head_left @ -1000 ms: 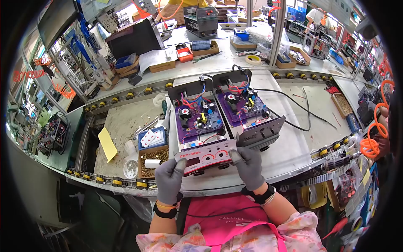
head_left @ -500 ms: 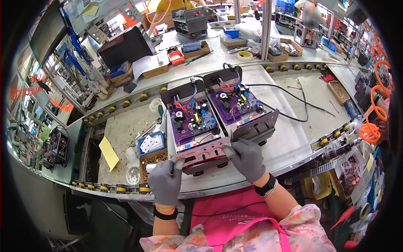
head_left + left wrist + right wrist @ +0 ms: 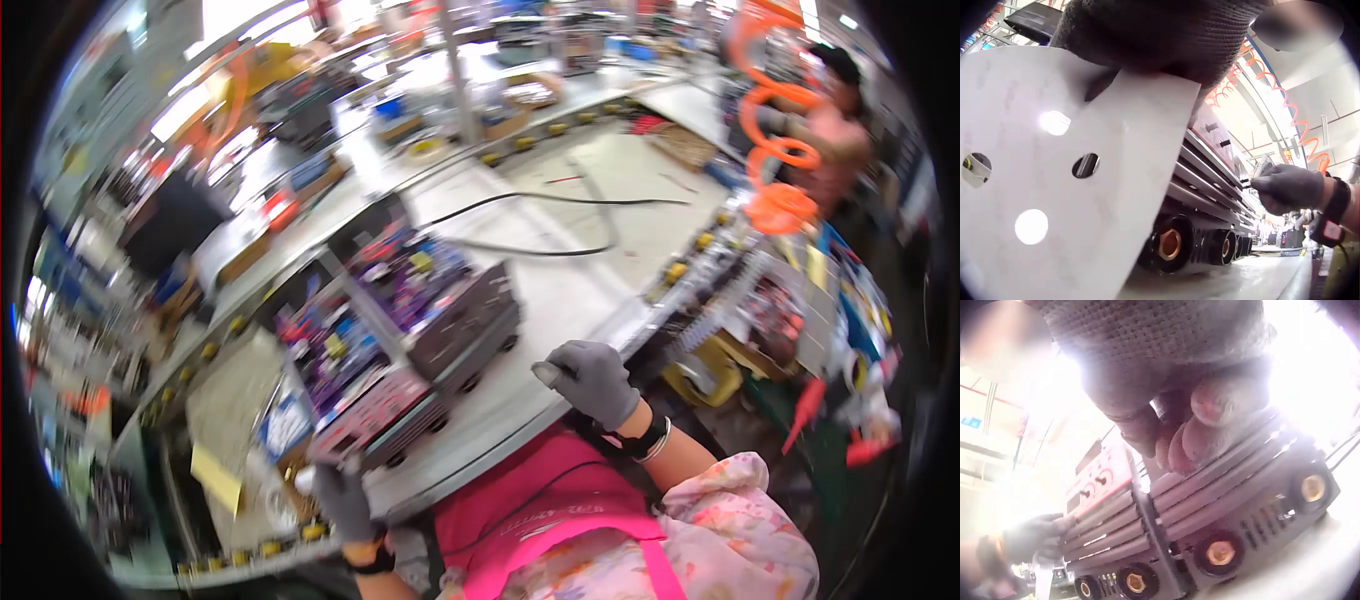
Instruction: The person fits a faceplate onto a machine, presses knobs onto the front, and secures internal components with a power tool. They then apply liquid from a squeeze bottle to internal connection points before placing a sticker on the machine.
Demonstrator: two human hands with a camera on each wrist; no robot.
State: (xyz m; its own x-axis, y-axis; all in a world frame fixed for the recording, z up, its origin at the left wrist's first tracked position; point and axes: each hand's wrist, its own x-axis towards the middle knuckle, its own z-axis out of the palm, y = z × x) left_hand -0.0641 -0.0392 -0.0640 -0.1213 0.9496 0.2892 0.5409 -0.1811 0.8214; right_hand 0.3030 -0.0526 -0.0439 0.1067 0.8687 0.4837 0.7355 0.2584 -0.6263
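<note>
My left gloved hand [image 3: 345,500] is at the near left corner of the left machine [image 3: 375,410]. In the left wrist view it grips a thin white sheet [image 3: 1129,181] with round holes, which covers much of that view. A white-and-red panel [image 3: 1107,478] with dials sits on the front of the left machine. My right gloved hand [image 3: 595,385] is apart from the machines, right of the dark-fronted second machine [image 3: 470,320], its fingers loosely curled around nothing. Both machines have purple circuit boards inside, blurred in the head view.
A black cable [image 3: 560,200] runs from the machines across the bench. Left lie a yellow sheet [image 3: 215,480] and a blue tray [image 3: 285,425]. Rollers [image 3: 270,548] line the bench edge. An orange coiled hose [image 3: 780,205] hangs right, with another person [image 3: 840,130] behind it.
The head view has swung right and blurred. Both hands earlier pressed on the white-and-red panel; now the right hand has come away to the right, and the left is at the left corner.
</note>
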